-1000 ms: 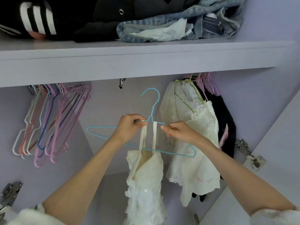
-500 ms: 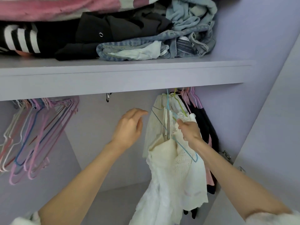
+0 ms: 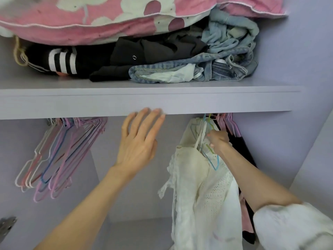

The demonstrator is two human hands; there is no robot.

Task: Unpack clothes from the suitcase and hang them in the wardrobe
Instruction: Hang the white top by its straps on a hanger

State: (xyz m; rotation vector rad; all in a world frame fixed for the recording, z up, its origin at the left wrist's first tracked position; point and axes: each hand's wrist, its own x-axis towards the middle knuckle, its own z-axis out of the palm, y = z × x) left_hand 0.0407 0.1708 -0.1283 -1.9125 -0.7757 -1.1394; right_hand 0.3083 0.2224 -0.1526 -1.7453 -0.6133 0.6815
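Observation:
A white strappy dress (image 3: pixel 191 177) hangs on a light blue wire hanger (image 3: pixel 213 162) at the right of the wardrobe, its hook up under the shelf where the rail is hidden. My right hand (image 3: pixel 218 141) grips the hanger's wire beside the straps. My left hand (image 3: pixel 139 139) is raised with fingers spread and straight, fingertips against the front edge of the lilac shelf (image 3: pixel 144 103), holding nothing. A white lace garment (image 3: pixel 221 192) hangs just behind the dress. The suitcase is out of view.
Several empty pink, white and blue hangers (image 3: pixel 59 152) hang at the left. Dark and pink clothes (image 3: pixel 243 147) hang at the far right. Folded jeans (image 3: pixel 207 69), black garments and a pink quilt (image 3: pixel 90 20) fill the shelf. A door hinge (image 3: pixel 7 224) sits lower left.
The hanger with the dress went from in front of me up to the right side under the shelf. My left hand let go of it and rose to the shelf edge.

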